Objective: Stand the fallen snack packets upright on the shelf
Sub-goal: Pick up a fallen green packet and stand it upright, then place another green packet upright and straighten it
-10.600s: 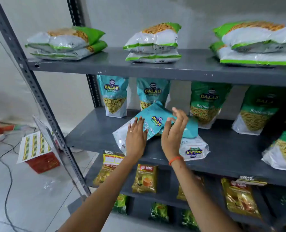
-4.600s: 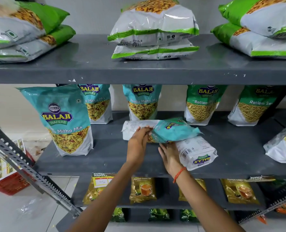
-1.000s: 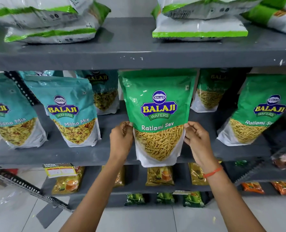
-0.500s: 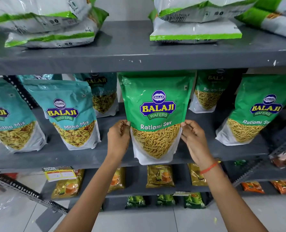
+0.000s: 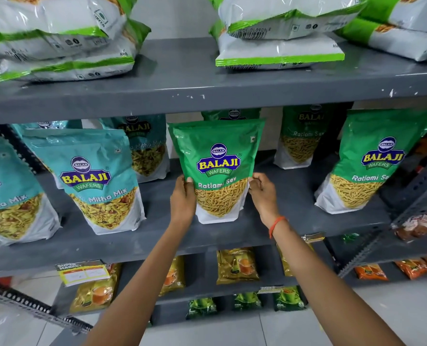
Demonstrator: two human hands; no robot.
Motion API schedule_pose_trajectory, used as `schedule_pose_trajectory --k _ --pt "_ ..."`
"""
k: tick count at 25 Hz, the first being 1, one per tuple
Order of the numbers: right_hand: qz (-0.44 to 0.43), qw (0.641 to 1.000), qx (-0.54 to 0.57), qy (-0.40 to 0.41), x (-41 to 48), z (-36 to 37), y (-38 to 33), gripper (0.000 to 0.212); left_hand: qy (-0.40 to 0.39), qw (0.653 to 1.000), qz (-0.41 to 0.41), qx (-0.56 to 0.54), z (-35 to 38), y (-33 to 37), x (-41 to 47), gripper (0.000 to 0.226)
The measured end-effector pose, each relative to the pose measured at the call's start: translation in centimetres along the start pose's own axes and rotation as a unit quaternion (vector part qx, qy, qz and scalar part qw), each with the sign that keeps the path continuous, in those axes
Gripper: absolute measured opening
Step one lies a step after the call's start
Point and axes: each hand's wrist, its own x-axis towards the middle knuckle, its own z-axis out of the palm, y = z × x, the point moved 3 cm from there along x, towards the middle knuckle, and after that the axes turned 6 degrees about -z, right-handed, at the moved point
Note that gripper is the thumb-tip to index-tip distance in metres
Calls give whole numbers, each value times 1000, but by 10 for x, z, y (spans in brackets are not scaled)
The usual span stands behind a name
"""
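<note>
Green glossy foil Ratlami Sev pouch (image 5: 217,168) upright on grey metal shelf (image 5: 270,221), L hand (image 5: 183,198) + R hand (image 5: 261,193) fingers pinching side edges mid-height; prob light, crinkly-soft, slippery, so grip side seams.

Two bare arms reach up from the bottom of the view, with no sleeves showing anywhere along them. The left hand (image 5: 183,198) wears nothing: no ring, no band. Just below the right hand (image 5: 262,193), an orange band (image 5: 276,225) goes around the wrist. It looks like a thin thread or cord, though the view is too soft to be sure. The fingernails look short and plain.
</note>
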Motion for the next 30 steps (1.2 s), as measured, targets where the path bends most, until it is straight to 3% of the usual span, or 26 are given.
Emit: schedule_pose_trajectory --k 2,4,6,9,12,15,19,21,23,26,30 --pt "-39 998 -55 9 -4 -4 -11 25 -3 1000 26 5 9 3 -15 53" --pt "-93 992 -86 19 -11 -14 -25 26 53 991 102 65 23 13 -36 66" --pt "-168 980 -95 47 -12 -31 -40 27 94 970 191 119 43 32 -56 64" --pt "-269 953 -109 91 -3 -63 -55 28 94 950 276 110 85 65 -73 56" --pt "-337 924 -141 110 9 -102 -59 26 70 947 297 100 141 86 -79 53" --pt "-357 907 -191 117 17 -150 -42 30 2 962 259 89 206 91 -83 53" --pt "-328 907 -224 141 17 -212 -3 55 -126 982 128 58 273 75 -83 64" --pt "-250 935 -199 154 21 -236 20 70 -175 978 78 76 300 61 -79 80" --pt "-148 971 -102 154 28 -254 43 84 -205 972 58 98 319 51 -74 92" --pt "-25 989 101 103 35 -266 66 75 -247 967 -17 60 330 44 -75 85" --pt "-10 995 71 62 35 -260 74 76 -230 972 -4 39 321 27 -67 74"
